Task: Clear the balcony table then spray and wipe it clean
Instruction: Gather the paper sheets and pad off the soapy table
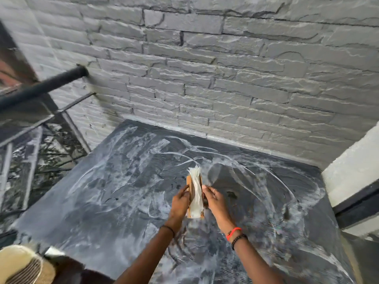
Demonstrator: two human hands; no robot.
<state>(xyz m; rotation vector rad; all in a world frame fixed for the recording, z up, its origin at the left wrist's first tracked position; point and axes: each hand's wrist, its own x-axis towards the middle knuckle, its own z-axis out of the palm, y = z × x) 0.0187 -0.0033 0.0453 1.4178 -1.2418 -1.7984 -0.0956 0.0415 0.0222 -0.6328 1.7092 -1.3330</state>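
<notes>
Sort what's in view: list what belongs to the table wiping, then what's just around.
Job:
- table top, smeared white
- folded wiping cloth
- left hand and right hand, both holding the cloth

Just around:
- black railing
- stone-clad wall
- woven hat

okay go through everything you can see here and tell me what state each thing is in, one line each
Table: dark top bare of objects, covered in white wipe streaks.
Cloth: white and tan, folded, held above the table between both hands.
Left hand: grip on the cloth's left side.
Right hand: grip on the cloth's right side.
</notes>
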